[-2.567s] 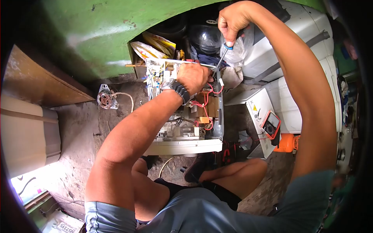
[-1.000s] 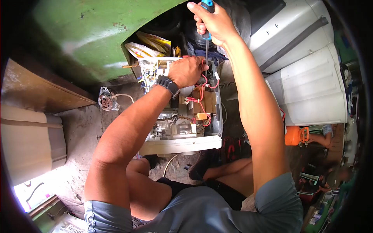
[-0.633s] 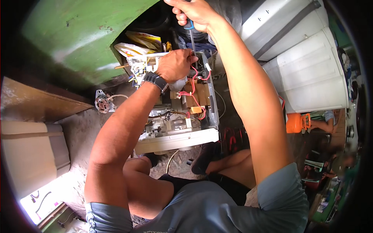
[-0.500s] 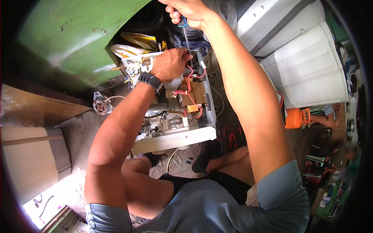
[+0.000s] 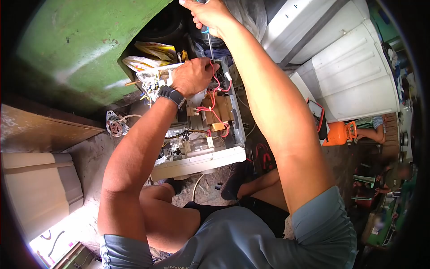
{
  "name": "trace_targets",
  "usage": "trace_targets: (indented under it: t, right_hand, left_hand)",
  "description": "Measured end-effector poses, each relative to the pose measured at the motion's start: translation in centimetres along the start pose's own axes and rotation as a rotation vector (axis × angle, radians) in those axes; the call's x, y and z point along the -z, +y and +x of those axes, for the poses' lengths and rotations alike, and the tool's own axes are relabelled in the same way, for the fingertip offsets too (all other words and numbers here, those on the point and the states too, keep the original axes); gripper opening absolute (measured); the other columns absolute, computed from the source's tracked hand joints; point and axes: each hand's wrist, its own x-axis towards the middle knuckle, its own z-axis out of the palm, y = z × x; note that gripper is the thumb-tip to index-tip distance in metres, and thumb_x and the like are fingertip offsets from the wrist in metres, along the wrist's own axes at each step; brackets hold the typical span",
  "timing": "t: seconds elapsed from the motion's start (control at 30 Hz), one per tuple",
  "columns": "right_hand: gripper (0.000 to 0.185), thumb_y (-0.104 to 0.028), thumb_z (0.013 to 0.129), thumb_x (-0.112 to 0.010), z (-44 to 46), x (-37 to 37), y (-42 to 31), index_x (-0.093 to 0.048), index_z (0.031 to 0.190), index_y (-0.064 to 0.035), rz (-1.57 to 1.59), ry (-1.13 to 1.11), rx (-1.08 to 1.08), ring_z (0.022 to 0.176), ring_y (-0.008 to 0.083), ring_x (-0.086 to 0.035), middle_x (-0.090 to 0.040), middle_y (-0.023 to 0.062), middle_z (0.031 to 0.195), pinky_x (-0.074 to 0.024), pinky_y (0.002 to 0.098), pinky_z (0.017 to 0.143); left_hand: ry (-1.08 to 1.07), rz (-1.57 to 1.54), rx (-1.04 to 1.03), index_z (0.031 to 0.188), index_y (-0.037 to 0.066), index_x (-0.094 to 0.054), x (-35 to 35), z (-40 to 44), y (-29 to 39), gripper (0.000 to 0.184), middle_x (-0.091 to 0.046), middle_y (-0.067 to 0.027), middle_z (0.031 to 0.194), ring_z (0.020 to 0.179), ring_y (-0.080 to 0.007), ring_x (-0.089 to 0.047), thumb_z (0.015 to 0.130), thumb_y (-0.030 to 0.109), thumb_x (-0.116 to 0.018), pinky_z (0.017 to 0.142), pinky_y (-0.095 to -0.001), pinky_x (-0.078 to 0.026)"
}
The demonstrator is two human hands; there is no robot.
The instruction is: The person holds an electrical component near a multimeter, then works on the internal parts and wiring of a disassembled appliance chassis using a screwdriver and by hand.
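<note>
The right grip (image 5: 211, 17) holds a screwdriver (image 5: 209, 42) beside the left grip (image 5: 192, 77) at an opened appliance (image 5: 201, 162).

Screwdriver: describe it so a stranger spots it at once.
Find the opened, white-fronted appliance near the centre. Near its far right corner, the right hand holds the screwdriver. Its straight metal shaft, blue at the grip end, sets it apart from the curving red wires.

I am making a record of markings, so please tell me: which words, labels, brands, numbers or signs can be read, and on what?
"MANCE", apparently, on the grey-blue fabric shirt; the rest is unclear.
Too small or blurred: any markings on the black strapped wristwatch and the red-edged rectangular meter.
Nothing else is readable.
</note>
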Motion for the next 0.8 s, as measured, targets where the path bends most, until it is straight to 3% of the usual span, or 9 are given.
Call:
trace_targets:
  t: [0.13, 0.2, 0.33, 0.43, 0.5, 0.7, 0.77, 0.8]
  right_hand:
    - [0.04, -0.036, 0.09, -0.08, -0.1, -0.4, 0.1, -0.056, 0.096, -0.0052, -0.045, 0.062, 0.051, 0.043, 0.0124, -0.047, -0.052, 0.0012, 0.06, -0.0382, 0.0312, 0.039]
    - [0.041, -0.036, 0.09, -0.081, 0.0, -0.4, 0.1, -0.055, 0.097, -0.005, -0.049, 0.071, 0.048, 0.043, 0.0121, -0.047, -0.052, 0.0011, 0.06, -0.0379, 0.0312, 0.039]
    - [0.041, -0.036, 0.089, -0.082, -0.3, -0.3, 0.0, -0.055, 0.1, -0.0061, -0.017, 0.067, 0.028, 0.042, 0.0112, -0.045, -0.05, 0.0001, 0.059, -0.036, 0.0301, 0.038]
    - [0.032, -0.03, 0.093, -0.079, -2.0, 0.5, -1.7, -0.054, 0.098, -0.011, 0.134, -0.088, 0.021, 0.042, 0.0094, -0.042, -0.046, -0.0027, 0.059, -0.0343, 0.0275, 0.037]
    - [0.027, -0.025, 0.095, -0.076, -1.3, 0.7, -1.2, -0.051, 0.094, -0.0147, 0.303, -0.207, -0.097, 0.043, 0.0083, -0.041, -0.044, -0.0042, 0.061, -0.0347, 0.0262, 0.038]
    - [0.028, -0.023, 0.095, -0.077, -0.4, 0.2, 0.1, -0.05, 0.092, -0.0159, 0.297, -0.179, -0.094, 0.045, 0.0076, -0.045, -0.049, -0.0034, 0.066, -0.0362, 0.0247, 0.038]
    - [0.026, -0.022, 0.095, -0.076, -0.8, -0.6, -0.2, -0.052, 0.095, -0.0129, 0.125, -0.03, -0.028, 0.042, 0.0077, -0.043, -0.047, -0.0036, 0.063, -0.0349, 0.0245, 0.037]
    - [0.034, -0.029, 0.091, -0.083, -0.3, -0.5, 1.1, -0.055, 0.094, -0.009, 0.081, -0.01, 0.046, 0.052, 0.0058, -0.048, -0.053, -0.0017, 0.071, -0.0413, 0.026, 0.048]
  left_hand:
    - [0.014, -0.017, -0.007, 0.108, 0.009, -0.073, -0.2, 0.1, -0.4, 0.047, -0.074, -0.0221, 0.105, 0.101, -0.0421, -0.07, 0.1, 0.051, -0.053, 0.088, -0.0528, -0.054]
    - [-0.005, -0.017, -0.008, 0.121, 0.012, -0.071, -0.2, 0.2, -0.5, 0.053, -0.073, -0.021, 0.107, 0.105, -0.0421, -0.068, 0.099, 0.057, -0.055, 0.091, -0.0518, -0.054]
    - [-0.02, -0.022, -0.004, 0.124, 0.013, -0.07, -0.2, 0.3, -0.7, 0.054, -0.073, -0.0209, 0.11, 0.106, -0.0418, -0.068, 0.098, 0.057, -0.056, 0.091, -0.0518, -0.054]
    - [0.023, -0.044, -0.028, 0.122, 0.012, -0.071, -0.3, 0.3, -1.1, 0.053, -0.073, -0.0205, 0.109, 0.105, -0.0418, -0.069, 0.098, 0.057, -0.056, 0.09, -0.052, -0.054]
    - [-0.014, -0.051, -0.046, 0.118, 0.011, -0.071, 0.0, 0.1, -0.9, 0.051, -0.073, -0.0202, 0.108, 0.104, -0.042, -0.069, 0.098, 0.056, -0.056, 0.089, -0.052, -0.054]
    - [0.08, -0.093, -0.102, 0.1, 0.008, -0.072, -1.1, 0.5, -1.8, 0.045, -0.073, -0.0204, 0.096, 0.092, -0.042, -0.07, 0.098, 0.05, -0.058, 0.082, -0.053, -0.054]
    - [0.093, -0.079, -0.116, 0.099, 0.008, -0.072, -1.2, 0.5, -1.8, 0.043, -0.073, -0.0204, 0.096, 0.092, -0.0418, -0.07, 0.098, 0.048, -0.059, 0.082, -0.0529, -0.054]
    - [0.097, -0.086, -0.113, 0.098, 0.008, -0.073, -1.1, 0.4, -1.7, 0.041, -0.073, -0.0206, 0.095, 0.092, -0.0418, -0.07, 0.097, 0.047, -0.059, 0.081, -0.0529, -0.055]
